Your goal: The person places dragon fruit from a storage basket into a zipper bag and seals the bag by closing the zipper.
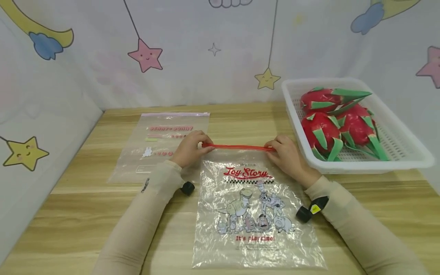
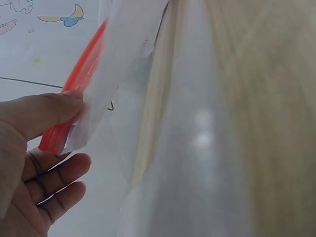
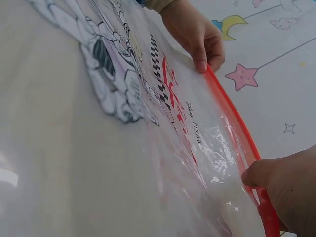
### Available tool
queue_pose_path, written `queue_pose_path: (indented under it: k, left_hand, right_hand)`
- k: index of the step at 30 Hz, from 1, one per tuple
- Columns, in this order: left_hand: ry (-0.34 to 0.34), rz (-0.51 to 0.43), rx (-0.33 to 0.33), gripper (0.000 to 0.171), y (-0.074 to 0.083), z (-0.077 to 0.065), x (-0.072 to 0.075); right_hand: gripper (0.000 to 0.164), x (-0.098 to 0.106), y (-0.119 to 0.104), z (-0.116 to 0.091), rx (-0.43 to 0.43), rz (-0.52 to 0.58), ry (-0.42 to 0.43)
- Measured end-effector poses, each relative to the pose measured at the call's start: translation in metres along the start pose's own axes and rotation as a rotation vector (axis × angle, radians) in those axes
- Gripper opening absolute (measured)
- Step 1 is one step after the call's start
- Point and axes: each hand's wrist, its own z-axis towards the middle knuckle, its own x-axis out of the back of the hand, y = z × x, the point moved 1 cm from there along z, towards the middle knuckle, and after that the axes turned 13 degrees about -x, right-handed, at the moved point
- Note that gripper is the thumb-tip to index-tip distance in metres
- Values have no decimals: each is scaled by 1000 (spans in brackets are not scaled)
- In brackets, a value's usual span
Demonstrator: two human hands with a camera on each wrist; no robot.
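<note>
A clear zip bag [image 1: 254, 214] printed with Toy Story figures lies toward the front of the table, its red zip edge [image 1: 240, 147] lifted at the top. My left hand [image 1: 193, 148] pinches the left end of that edge between thumb and forefinger; in the left wrist view the thumb presses on the red strip [image 2: 84, 69] while the other fingers curl loosely below. At the right end my right hand [image 1: 287, 156] pinches the same edge, thumb on the near side in the right wrist view. Between both hands the strip runs nearly straight.
A second clear zip bag [image 1: 128, 152] with a lilac top edge lies flat at the left, partly under my left forearm. On the right stands a white plastic basket [image 1: 409, 152] holding several red dragon fruits [image 1: 321, 131] with green scales. A patterned curtain [image 1: 206, 76] hangs behind the table.
</note>
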Motion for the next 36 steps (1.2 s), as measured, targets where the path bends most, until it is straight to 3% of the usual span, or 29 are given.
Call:
queue_pose_path:
  k: [8,17,21,27,36]
  left_hand:
    - [-95,-40,-14,8,5,-9,22]
    - [-241,-42,-34,6,28,-7,57]
    - [-269,-64,-13,6,37,-5,69]
    - [-189,-88,-63,5,48,-8,84]
    - [73,-68,-163,4,71,-13,99]
  right_hand:
    - [16,-4,-9,0,73,27,44]
    - [15,7,-23,-3,162,55,61]
    - [16,13,-28,-5,204,62,100]
    - [19,20,-35,-6,250,91,163]
    - [26,56,-52,-2,205,90,245]
